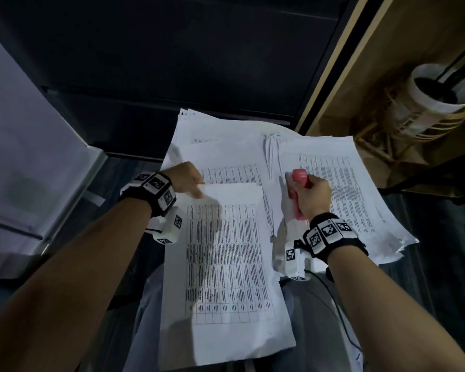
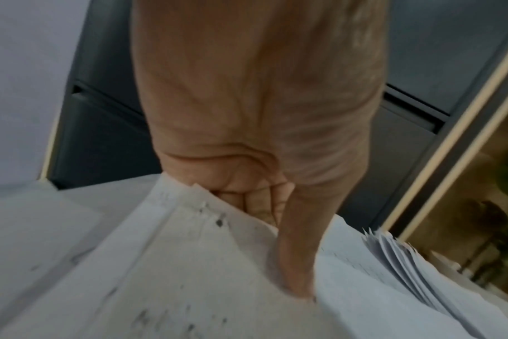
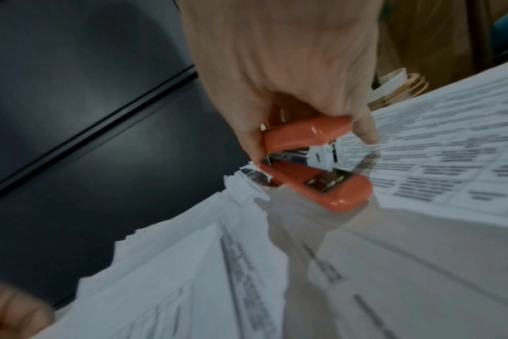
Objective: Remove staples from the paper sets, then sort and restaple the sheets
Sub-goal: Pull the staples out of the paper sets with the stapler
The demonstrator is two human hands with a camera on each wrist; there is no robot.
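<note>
A printed paper set (image 1: pixel 220 251) lies on my lap. My left hand (image 1: pixel 199 187) pinches its top-left corner; in the left wrist view the thumb (image 2: pixel 296 263) lies on top of the sheets (image 2: pixel 189 263) and the fingers curl beneath. My right hand (image 1: pixel 306 194) grips a red stapler (image 1: pixel 300 183) above a second stack (image 1: pixel 341 189) to the right. In the right wrist view the stapler (image 3: pixel 313 165) has its jaws apart over the printed pages (image 3: pixel 450 172), held by my right hand (image 3: pixel 310 137). A third pile (image 1: pixel 212 146) lies behind.
A dark cabinet with drawers (image 1: pixel 172 63) stands ahead, and a pale panel (image 1: pixel 24 157) is on the left. To the right, a white pot (image 1: pixel 440 95) of dark soil sits by a wooden shelf. A black cable (image 1: pixel 341 318) runs across my right thigh.
</note>
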